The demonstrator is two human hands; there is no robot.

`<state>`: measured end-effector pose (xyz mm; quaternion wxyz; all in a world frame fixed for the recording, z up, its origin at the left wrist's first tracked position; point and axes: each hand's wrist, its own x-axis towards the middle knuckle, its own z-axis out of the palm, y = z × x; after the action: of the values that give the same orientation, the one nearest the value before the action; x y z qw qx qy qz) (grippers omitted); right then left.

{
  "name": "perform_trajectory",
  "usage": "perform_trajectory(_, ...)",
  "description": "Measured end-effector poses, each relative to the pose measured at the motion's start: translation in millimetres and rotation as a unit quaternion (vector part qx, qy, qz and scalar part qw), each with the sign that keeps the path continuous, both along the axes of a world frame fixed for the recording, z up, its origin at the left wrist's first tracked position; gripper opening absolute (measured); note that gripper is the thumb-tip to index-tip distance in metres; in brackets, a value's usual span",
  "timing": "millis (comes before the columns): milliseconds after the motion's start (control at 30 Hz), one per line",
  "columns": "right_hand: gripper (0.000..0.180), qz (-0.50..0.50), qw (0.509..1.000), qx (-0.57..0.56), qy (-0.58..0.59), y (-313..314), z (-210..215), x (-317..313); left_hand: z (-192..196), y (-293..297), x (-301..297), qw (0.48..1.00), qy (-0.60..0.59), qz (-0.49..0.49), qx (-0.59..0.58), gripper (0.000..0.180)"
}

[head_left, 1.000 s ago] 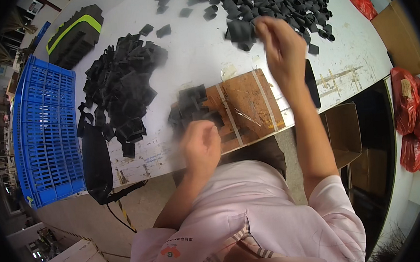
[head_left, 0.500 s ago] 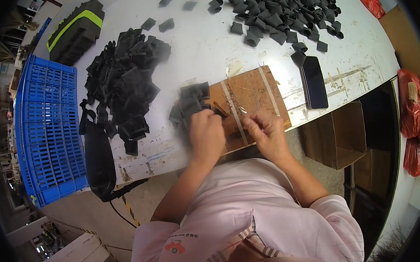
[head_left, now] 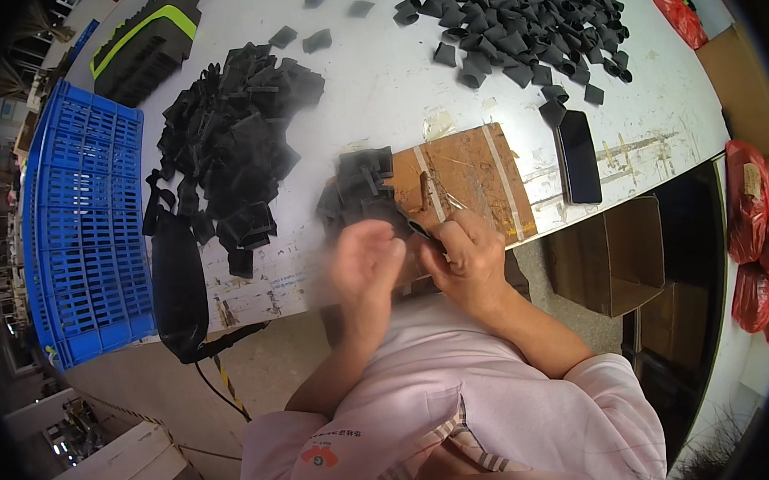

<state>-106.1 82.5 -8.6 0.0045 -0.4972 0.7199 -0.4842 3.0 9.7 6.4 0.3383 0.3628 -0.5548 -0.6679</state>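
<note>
My right hand (head_left: 468, 256) is closed on a small black fabric piece (head_left: 422, 231), whose open end faces left, over the near edge of the brown board (head_left: 469, 167). A thin shiny metal tip (head_left: 455, 202) shows just beyond those fingers; its kind cannot be made out. Close by on the left, my left hand (head_left: 364, 264) is smeared by motion, so its grip does not show. A small heap of black fabric pieces (head_left: 358, 184) lies beyond it, overlapping the board's left side.
Left of the board is a larger pile of flat black pieces (head_left: 240, 152). Many black tube-like pieces (head_left: 512, 17) spread at the far side. A phone (head_left: 578, 157) lies right of the board. A blue crate (head_left: 89, 225) borders the table's left; an open cardboard box (head_left: 608, 255) sits below its right edge.
My left hand has drawn back toward me, away from the small heap. My right hand has shifted slightly left and nearer, and the black piece now shows at its fingertips.
</note>
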Motion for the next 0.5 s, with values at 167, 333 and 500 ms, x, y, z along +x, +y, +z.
perform_trajectory(167,0.02,-0.004,0.994,0.019,0.104,0,2,4,5,-3,-4,0.999,-0.026,-0.042,0.014,0.013)
perform_trajectory(333,0.022,0.039,0.986,0.083,0.139,1,4,4,0,-6,-3,0.997,-0.038,-0.033,0.051,0.005)
perform_trajectory(500,0.031,0.121,0.971,0.06,-0.198,8,26,-6,-7,-5,-1,0.995,-0.036,-0.085,-0.036,0.009)
